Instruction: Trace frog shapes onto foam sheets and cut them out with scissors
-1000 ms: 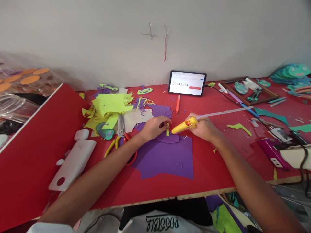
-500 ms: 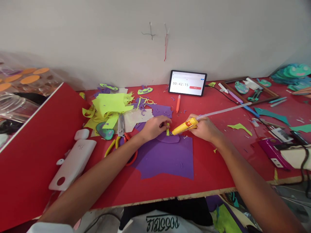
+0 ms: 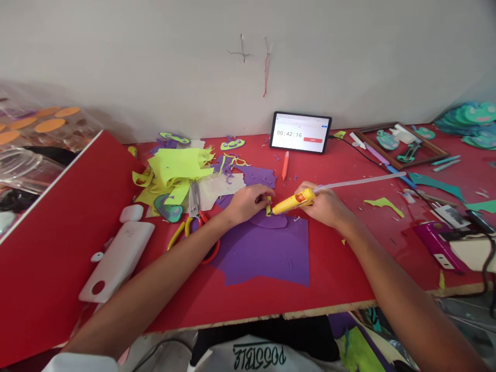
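Tablet [image 3: 300,132] at table back edge reads 00:42:16. Right hand [image 3: 324,205] grips yellow glue gun [image 3: 289,203] (nozzle at strip); left hand [image 3: 248,201] pinches yellow strip [image 3: 268,208]; scissors [image 3: 194,209] beside.

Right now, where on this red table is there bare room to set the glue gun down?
Bare red table runs along the near edge, right of the purple sheet, and between the orange marker and the green scrap. It is crowded left by the yellow-green scraps and scissors, and far right around the magenta device.
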A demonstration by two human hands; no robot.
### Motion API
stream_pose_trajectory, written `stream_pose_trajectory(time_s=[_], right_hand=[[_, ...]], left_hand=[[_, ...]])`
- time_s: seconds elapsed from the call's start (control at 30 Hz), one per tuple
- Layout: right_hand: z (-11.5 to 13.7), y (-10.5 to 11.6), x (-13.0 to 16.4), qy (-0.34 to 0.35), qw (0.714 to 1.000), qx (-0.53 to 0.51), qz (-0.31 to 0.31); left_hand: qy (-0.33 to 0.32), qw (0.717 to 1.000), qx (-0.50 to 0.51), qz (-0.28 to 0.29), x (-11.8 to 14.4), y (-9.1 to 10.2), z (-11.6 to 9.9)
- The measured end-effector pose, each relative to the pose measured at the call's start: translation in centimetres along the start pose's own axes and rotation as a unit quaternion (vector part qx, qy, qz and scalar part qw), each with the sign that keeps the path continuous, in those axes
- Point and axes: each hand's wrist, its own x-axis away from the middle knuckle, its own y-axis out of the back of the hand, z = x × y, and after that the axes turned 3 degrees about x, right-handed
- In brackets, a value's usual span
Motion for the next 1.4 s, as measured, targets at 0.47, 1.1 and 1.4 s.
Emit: stream_pose_trajectory(time_s=[0.47, 1.1, 1.4], right_hand=[[0.98, 0.12, 0.01, 0.012, 1.000, 0.009, 0.001], [0.30, -0.24, -0.09, 0.007, 0.999, 0.026, -0.030], [0.90, 0.17, 0.00, 0.019, 0.999, -0.002, -0.028]], left_hand=[[0.007, 1.000, -0.011, -0.001, -0.02, 0.11, -0.42], [0.010, 1.000, -0.013, 0.000, -0.01, 0.16, -0.66], [0.005, 1.000, -0.011, -0.001, -0.06, -0.04, -0.19]])
